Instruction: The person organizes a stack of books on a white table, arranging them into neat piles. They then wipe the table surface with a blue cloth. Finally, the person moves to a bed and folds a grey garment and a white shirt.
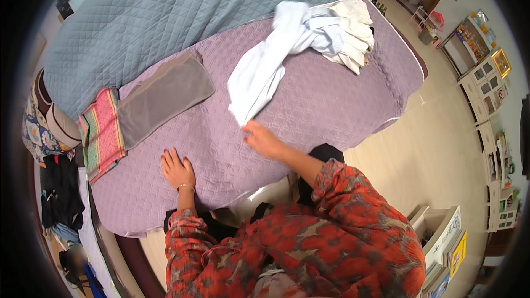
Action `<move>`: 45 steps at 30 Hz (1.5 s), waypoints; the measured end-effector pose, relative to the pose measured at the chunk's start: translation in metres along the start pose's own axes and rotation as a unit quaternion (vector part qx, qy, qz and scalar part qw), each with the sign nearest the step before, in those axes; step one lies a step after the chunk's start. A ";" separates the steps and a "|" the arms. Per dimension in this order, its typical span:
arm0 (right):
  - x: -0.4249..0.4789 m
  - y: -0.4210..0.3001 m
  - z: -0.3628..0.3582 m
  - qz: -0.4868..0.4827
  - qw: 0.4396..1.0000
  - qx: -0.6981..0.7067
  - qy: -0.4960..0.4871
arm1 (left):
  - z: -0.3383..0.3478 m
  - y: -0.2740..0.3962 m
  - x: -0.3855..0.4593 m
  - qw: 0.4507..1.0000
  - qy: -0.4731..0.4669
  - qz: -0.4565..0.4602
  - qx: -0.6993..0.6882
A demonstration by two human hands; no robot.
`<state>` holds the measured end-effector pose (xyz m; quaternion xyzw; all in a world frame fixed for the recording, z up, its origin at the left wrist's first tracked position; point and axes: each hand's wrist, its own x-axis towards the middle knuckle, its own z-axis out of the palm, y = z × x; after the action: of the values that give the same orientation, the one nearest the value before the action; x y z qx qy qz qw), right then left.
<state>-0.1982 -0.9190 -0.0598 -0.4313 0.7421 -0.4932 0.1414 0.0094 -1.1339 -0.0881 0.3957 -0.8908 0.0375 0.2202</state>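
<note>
My right hand [263, 140] grips the near end of a white and pale-blue garment [265, 74], which stretches away across the bed. Its far part lies bunched against a cream cloth [352, 20]. Flat on the quilted mauve bedspread [331, 99] rests my left hand [178, 169], fingers spread and holding nothing. Beyond that hand lies a folded grey cloth [165, 95]. A red, green and yellow patterned cloth [108, 128] sits at the grey cloth's left end.
A blue quilted cover [165, 20] lies along the bed's far side. Dark clothes [62, 198] are heaped at the left. White cabinets [486, 78] line the right wall across the tiled floor [434, 140]. An open white box unit [439, 231] stands beside me at lower right.
</note>
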 end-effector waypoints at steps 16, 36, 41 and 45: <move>-0.140 -0.083 0.048 0.080 0.907 0.139 -0.388 | -0.032 0.059 -0.137 0.826 -0.286 -0.082 -0.479; -0.023 0.029 -0.127 0.178 0.938 -0.242 0.171 | -0.021 0.035 -0.183 0.858 -0.442 0.012 -0.260; -0.026 0.041 -0.123 0.192 0.941 -0.240 0.139 | -0.020 0.027 -0.170 0.860 -0.330 -0.050 -0.386; -0.043 0.045 -0.119 0.194 0.944 -0.195 0.182 | -0.042 0.037 -0.119 0.859 -0.215 -0.123 -0.447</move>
<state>-0.2714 -0.8062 -0.0508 -0.2009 0.9062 -0.3719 0.0101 0.0677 -1.0165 -0.0965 0.3593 -0.7810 -0.4784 0.1793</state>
